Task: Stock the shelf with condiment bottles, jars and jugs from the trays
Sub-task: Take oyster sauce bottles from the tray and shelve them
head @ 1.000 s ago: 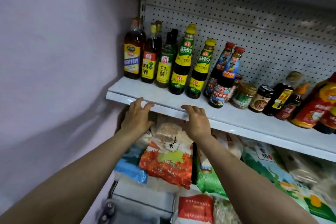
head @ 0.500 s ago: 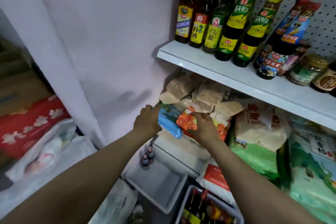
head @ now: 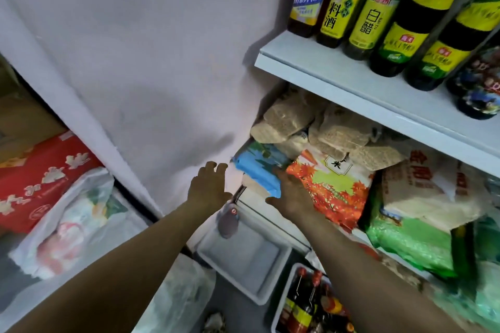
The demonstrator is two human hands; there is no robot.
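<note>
While both hands, left hand and right hand, reach down empty with loose fingers, a careless grab could topple bottles crowded in the near tray.

Lower tier, ahead of the right hand: orange maple-leaf rice bag, blue packet, tan vacuum-packed grain bricks, green sack. Far left of the left hand: red carton, white plastic bag. Behind: pale wall.

bottles stand on the shelf, sacks beneath, two trays lower down.
</note>
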